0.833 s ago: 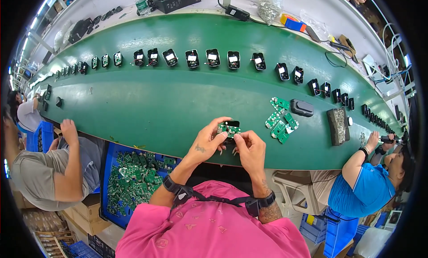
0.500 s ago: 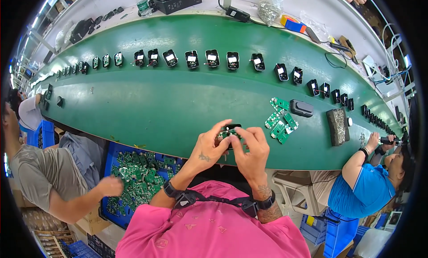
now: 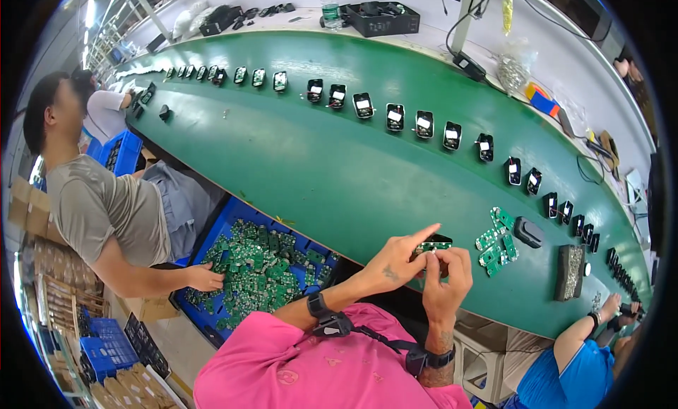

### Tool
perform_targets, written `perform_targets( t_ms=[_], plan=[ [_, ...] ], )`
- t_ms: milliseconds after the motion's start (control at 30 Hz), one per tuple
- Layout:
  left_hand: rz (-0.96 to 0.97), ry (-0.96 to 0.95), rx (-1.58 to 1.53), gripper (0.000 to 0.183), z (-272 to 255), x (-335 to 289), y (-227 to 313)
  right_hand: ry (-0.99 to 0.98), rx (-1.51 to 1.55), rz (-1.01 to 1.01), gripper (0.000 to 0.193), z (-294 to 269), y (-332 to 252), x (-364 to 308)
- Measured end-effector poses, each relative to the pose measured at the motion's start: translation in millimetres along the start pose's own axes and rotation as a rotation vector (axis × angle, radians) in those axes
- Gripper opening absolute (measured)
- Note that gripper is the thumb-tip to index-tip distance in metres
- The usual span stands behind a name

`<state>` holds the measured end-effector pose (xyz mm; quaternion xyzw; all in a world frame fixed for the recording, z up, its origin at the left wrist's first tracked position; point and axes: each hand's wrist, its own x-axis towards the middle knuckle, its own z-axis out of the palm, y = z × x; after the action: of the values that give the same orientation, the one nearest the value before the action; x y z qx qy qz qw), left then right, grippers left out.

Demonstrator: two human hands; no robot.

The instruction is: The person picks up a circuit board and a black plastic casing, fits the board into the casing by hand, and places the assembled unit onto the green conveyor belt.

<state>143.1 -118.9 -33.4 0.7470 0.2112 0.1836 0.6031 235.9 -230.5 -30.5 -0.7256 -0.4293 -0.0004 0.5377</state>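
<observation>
Both my hands are together at the near edge of the green belt [image 3: 296,155]. Between them is a small black housing with a green circuit board [image 3: 432,246] in it. My left hand [image 3: 397,262] grips it from the left, with the forefinger stretched out over the top. My right hand [image 3: 446,275] is closed on it from below and the right. Just right of my hands several loose green circuit boards [image 3: 494,241] lie on the belt beside a black cover [image 3: 528,232].
A long row of black housings [image 3: 395,117] runs along the belt's far side. A blue bin of green circuit boards [image 3: 256,268] sits left of me; a seated person's hand [image 3: 205,278] reaches into it. A dark screw tray [image 3: 571,272] lies at right, another person's arm [image 3: 586,331] beyond.
The view has swung left and down, so the belt now runs diagonally. My hands still hold the housing; my left forefinger is now extended. The neighbour's hand has gone into the blue bin.
</observation>
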Motion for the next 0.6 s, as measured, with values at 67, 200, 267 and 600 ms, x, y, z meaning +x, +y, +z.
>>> perform_targets(
  t_ms=[67,200,267,600],
  plan=[
    [-0.005,-0.054,0.009,0.059,-1.3,-1.4,7.2,-0.038,0.033,0.037,0.008,-5.6,-6.4,5.5],
    [-0.046,-0.078,-0.056,0.057,1.1,-3.0,9.6,-0.078,0.046,0.064,0.007,-10.6,-5.3,6.9],
    [0.142,-0.022,0.070,0.058,3.3,-1.7,0.7,-0.076,0.017,0.080,0.007,-9.9,-3.9,8.2],
    [0.021,0.116,-0.018,0.060,5.3,-7.0,29.5,-0.033,-0.169,0.004,0.008,-21.9,-17.3,6.2]
  ],
)
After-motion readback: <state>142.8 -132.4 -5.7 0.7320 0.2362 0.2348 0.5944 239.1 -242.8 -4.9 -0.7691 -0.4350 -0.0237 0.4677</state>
